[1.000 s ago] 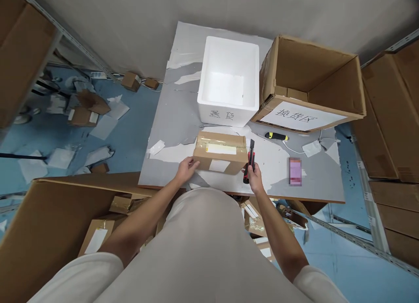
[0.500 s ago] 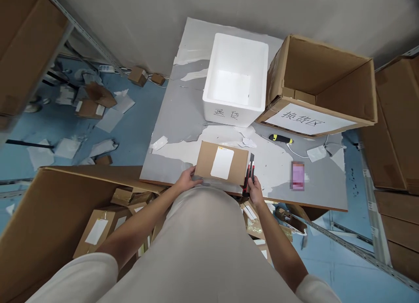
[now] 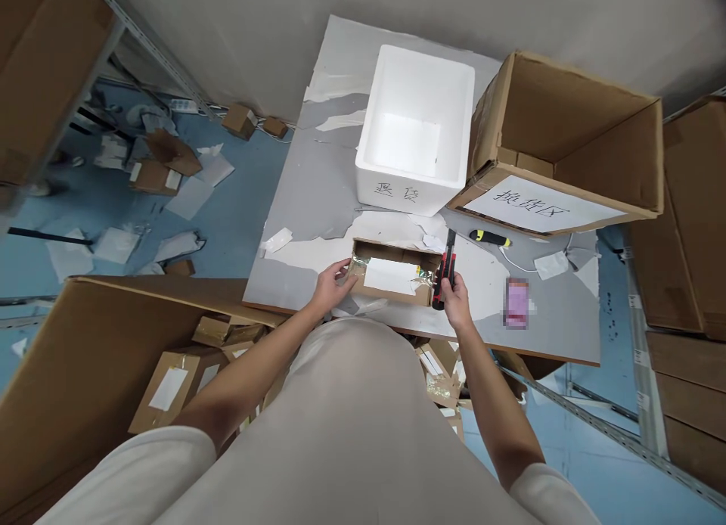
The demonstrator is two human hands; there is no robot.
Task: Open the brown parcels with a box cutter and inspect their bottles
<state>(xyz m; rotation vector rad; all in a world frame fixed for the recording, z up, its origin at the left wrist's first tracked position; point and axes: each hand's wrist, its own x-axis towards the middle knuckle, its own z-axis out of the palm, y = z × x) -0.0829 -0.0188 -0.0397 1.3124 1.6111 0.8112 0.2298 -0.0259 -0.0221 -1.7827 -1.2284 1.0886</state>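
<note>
A small cardboard box (image 3: 391,293) is at the near edge of the table, a white label and shiny clear tape across its upward side. Along its far side a dark gap shows part of the inside. My left hand (image 3: 334,284) grips the box's left end, thumb on the near side and fingers behind. In my right hand (image 3: 455,296) is a red and black utility knife (image 3: 445,274), blade pointing away from me, held against the box's right end. Beyond the box lie torn paper scraps (image 3: 434,242).
A white foam box (image 3: 397,191) and a large open carton (image 3: 601,200) stand at the back of the table. A yellow and black tool (image 3: 488,237) and a blurred pink item (image 3: 516,303) lie to the right. A big carton (image 3: 73,343) with parcels stands at lower left.
The small box has been turned, so its taped side with the label and the dark gap now show. Both hands moved slightly away from me with it; the knife stays in my right hand.
</note>
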